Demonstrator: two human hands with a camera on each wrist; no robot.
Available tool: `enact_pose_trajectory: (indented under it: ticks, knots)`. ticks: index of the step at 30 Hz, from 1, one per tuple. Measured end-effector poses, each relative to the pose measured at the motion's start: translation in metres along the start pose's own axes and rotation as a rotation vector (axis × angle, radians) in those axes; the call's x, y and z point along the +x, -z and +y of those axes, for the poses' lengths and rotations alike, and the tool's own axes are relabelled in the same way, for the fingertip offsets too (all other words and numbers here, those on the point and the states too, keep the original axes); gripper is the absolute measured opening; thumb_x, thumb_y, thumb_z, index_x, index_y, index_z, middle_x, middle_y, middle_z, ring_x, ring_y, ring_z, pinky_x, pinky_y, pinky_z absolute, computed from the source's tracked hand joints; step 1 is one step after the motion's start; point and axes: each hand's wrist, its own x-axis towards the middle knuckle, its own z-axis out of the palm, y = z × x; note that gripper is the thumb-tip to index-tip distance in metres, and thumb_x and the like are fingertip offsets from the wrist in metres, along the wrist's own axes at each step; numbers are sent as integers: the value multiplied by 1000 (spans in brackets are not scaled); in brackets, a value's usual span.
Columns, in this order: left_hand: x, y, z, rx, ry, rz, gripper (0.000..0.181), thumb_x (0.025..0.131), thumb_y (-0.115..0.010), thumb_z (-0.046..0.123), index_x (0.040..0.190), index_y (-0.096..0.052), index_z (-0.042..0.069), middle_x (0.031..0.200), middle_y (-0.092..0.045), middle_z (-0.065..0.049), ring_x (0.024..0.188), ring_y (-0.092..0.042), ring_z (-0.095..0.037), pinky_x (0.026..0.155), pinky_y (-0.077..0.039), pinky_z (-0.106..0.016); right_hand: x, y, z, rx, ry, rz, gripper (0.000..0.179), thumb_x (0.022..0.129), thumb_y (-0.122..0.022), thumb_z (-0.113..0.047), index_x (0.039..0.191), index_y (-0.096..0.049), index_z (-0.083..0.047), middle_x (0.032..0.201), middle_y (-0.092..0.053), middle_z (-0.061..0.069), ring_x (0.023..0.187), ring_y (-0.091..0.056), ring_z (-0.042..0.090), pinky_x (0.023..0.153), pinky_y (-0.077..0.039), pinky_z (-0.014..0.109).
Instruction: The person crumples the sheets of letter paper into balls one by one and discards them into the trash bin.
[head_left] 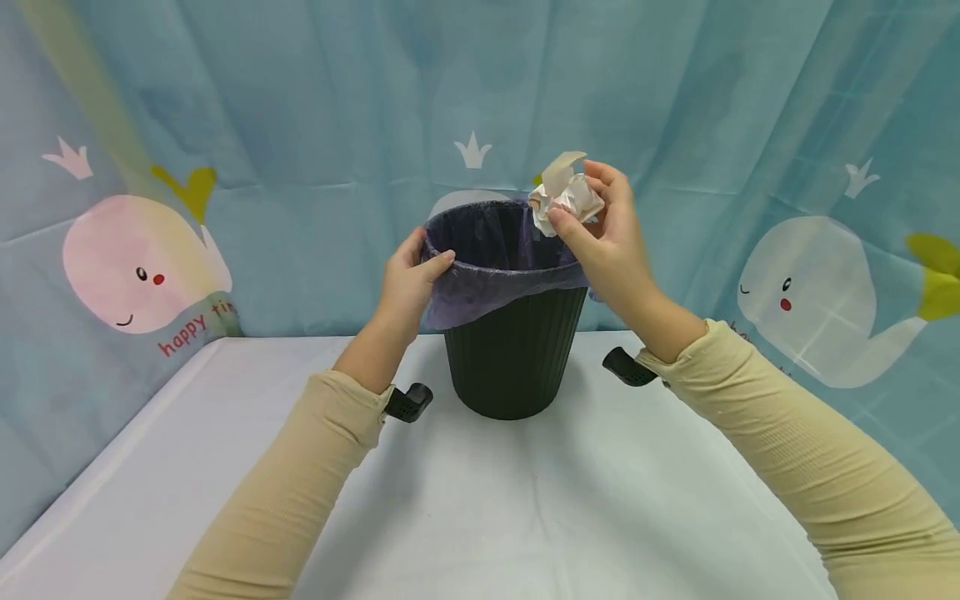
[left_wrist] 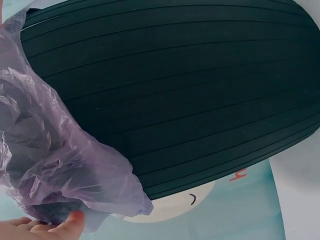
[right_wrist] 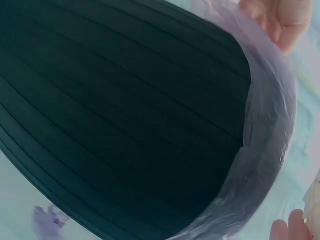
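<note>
A dark green ribbed trash bin stands upright on the white surface, lined with a thin purple plastic bag folded down over its rim. My left hand grips the rim and bag at the left side, thumb toward the near edge. Crumpled white paper is pinched between the thumb and fingers of my right hand, at the bin's right rim and overlapping the opening in the head view. The left wrist view shows the bag's loose, wrinkled edge. At the right wrist view's border, the paper is only partly seen.
A white cloth-covered tabletop lies under the bin. Close behind it hangs a blue curtain printed with whales and crowns. Black camera mounts jut from both sleeves beside the bin.
</note>
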Motion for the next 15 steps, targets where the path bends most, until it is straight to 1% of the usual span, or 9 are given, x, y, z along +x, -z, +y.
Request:
enact_pose_trajectory:
  ticks: [3, 6, 9, 11, 13, 15]
  knots:
    - [0, 0, 1, 1, 11, 3, 69, 100, -55, 13, 155, -13, 8, 162, -10, -2, 146, -9, -11, 114, -18, -23, 9, -4, 0, -10, 2, -2, 59, 92, -58, -11, 143, -30, -2, 133, -46, 11, 97, -53, 19, 81, -45, 26]
    - [0, -2, 1, 8, 14, 0, 70, 100, -56, 14, 155, -14, 8, 162, -11, -2, 146, -10, -10, 114, -18, -23, 17, -5, 1, -42, -28, -8, 58, 93, -60, -11, 143, -32, -5, 137, -43, 11, 99, -53, 20, 83, -47, 25]
    - [0, -4, 1, 12, 10, -4, 70, 100, -56, 13, 155, -13, 8, 162, -11, -2, 146, -9, -11, 114, -18, -23, 25, -5, 5, -145, -105, -28, 61, 93, -63, -15, 146, -32, -10, 143, -38, 11, 107, -50, 22, 84, -47, 27]
    - [1, -5, 1, 8, 8, -4, 70, 100, -56, 13, 155, -14, 8, 162, -11, -3, 146, -10, -11, 114, -18, -23, 31, -5, 10, -225, -161, -51, 65, 93, -66, -18, 147, -32, -11, 145, -35, 11, 110, -48, 25, 85, -48, 30]
    - [1, -6, 1, 4, 8, -3, 69, 100, -55, 11, 155, -14, 7, 162, -11, -3, 146, -10, -11, 114, -18, -23, 35, -5, 14, -306, -222, -86, 67, 93, -67, -24, 149, -31, -11, 147, -32, 11, 116, -46, 28, 89, -46, 35]
    - [2, -6, 0, -3, 6, -3, 69, 100, -55, 11, 155, -14, 7, 162, -11, -4, 146, -10, -12, 114, -18, -23, 38, -5, 18, -349, -267, -111, 68, 94, -66, -28, 148, -31, -10, 148, -31, 11, 120, -44, 29, 92, -45, 40]
